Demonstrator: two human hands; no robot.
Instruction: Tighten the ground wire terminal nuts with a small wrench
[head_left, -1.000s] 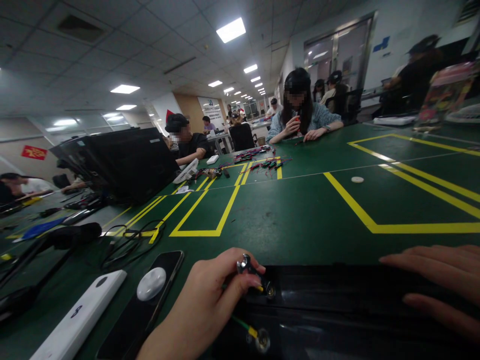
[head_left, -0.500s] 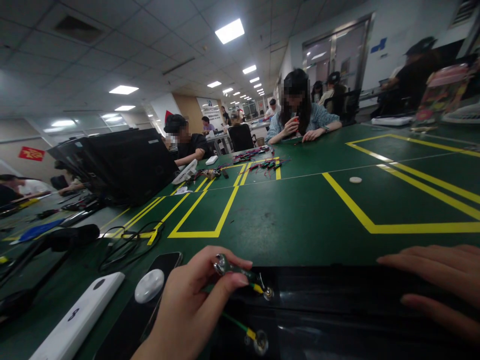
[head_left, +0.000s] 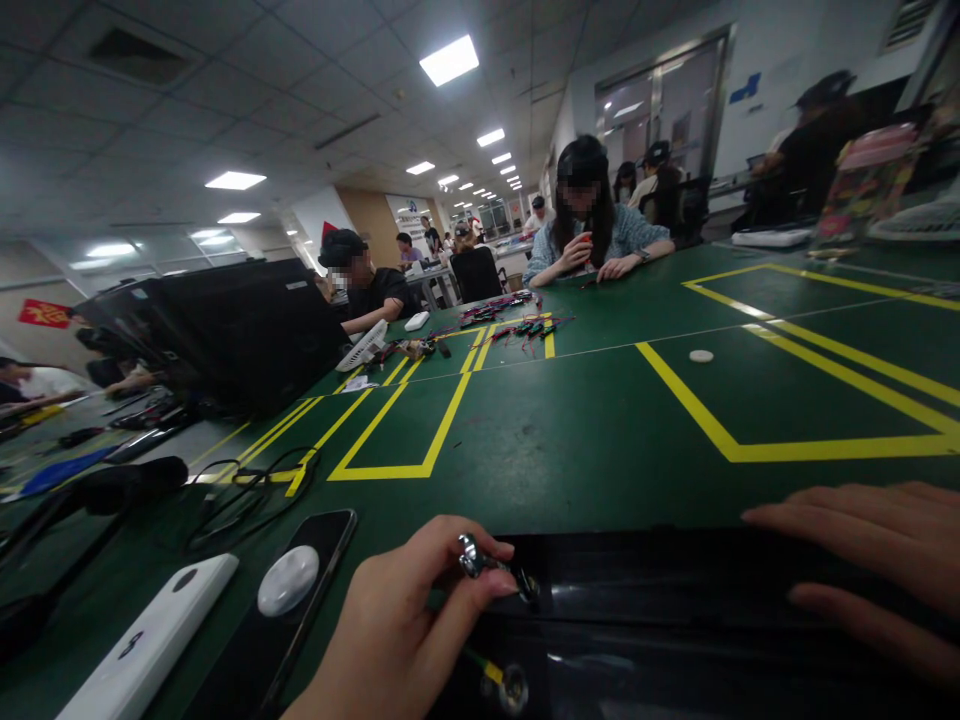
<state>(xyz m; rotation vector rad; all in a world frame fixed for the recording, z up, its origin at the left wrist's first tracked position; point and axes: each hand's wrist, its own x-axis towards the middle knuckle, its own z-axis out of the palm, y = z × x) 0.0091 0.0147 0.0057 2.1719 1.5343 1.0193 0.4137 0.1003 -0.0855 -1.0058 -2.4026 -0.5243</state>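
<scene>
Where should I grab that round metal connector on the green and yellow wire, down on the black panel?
Use your right hand, which is free, and come from above: pinch the yellow sleeve right behind the round metal connector. The connector seems to lie low and flat, so its rim looks hard to catch.

The left hand (head_left: pixel 390 625) pinches a small metal terminal (head_left: pixel 471 556) over a black panel (head_left: pixel 675 600); the right hand (head_left: pixel 877 550) rests on this panel, lower right of the frame.
</scene>
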